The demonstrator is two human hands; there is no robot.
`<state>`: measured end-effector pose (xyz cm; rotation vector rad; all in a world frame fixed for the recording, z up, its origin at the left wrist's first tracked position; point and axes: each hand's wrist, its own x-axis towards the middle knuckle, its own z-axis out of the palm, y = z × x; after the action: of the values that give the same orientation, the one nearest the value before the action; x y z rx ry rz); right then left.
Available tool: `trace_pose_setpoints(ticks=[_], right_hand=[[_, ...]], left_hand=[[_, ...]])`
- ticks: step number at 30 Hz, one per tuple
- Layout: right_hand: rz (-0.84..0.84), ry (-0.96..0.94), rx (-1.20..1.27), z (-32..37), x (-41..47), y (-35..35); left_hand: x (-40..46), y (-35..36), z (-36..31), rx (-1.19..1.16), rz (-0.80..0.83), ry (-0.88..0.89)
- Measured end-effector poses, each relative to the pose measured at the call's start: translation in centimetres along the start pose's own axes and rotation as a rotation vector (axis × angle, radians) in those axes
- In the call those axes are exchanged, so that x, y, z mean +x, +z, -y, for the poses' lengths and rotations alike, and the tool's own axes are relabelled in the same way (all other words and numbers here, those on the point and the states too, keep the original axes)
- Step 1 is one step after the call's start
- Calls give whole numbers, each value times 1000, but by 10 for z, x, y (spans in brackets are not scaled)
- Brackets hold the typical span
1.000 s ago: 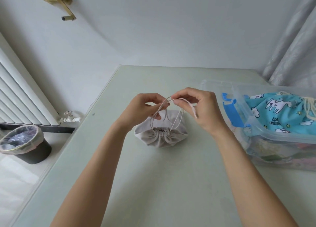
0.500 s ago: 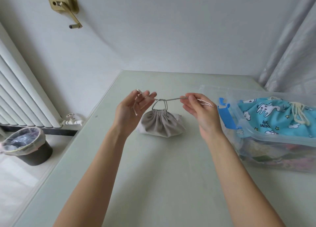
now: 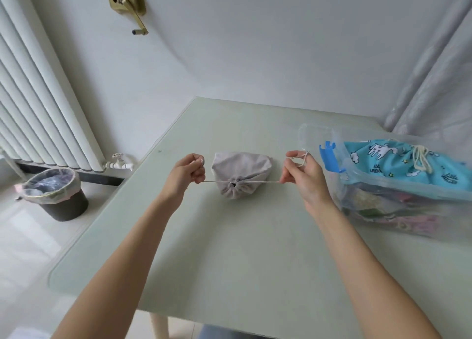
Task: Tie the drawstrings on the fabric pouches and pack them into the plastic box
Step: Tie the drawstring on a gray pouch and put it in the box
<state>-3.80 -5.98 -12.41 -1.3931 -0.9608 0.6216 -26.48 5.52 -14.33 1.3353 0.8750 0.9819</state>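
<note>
A small grey fabric pouch (image 3: 240, 170) lies on the pale green table (image 3: 229, 236), its gathered mouth facing me. Its thin drawstring (image 3: 260, 182) runs taut to both sides from the puckered opening. My left hand (image 3: 186, 172) grips the left end of the string just beside the pouch. My right hand (image 3: 301, 175) pinches the right end, with the loose tail looped over its fingers. At the right stands the clear plastic box (image 3: 398, 198) with a blue latch (image 3: 329, 157), filled with pouches; a turquoise unicorn-print pouch (image 3: 398, 159) lies on top.
A lined waste bin (image 3: 55, 193) stands on the floor to the left, below a white radiator (image 3: 38, 95) with a valve (image 3: 118, 162). Curtains (image 3: 434, 83) hang at the back right. The table's near edge (image 3: 102, 291) runs across the bottom.
My hands have moved apart sideways, pulling the drawstring from loose loops into a straight taut line. The pouch mouth has cinched tight and the pouch now lies tipped with its opening towards me.
</note>
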Motion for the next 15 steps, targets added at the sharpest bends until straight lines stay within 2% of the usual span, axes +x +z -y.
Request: trace_pose_setpoints(ticks=[5,8,10,12,15], right_hand=[[166,161,-190,-15,-21,-6],[208,208,-321,-18,-30,-15],[129,135,-495,-21,-35,-19],[72,-25,-621,-21,-40,-16],[201,-149,-700,-20,-46,1]], left_hand=[[-28,3,4,189,88,-58],[-41,1,1,203,146,-58],[-46,0,0,253,153,-43],[-48,0,1,374,164,-11],[-49,3,5,679,126,139]])
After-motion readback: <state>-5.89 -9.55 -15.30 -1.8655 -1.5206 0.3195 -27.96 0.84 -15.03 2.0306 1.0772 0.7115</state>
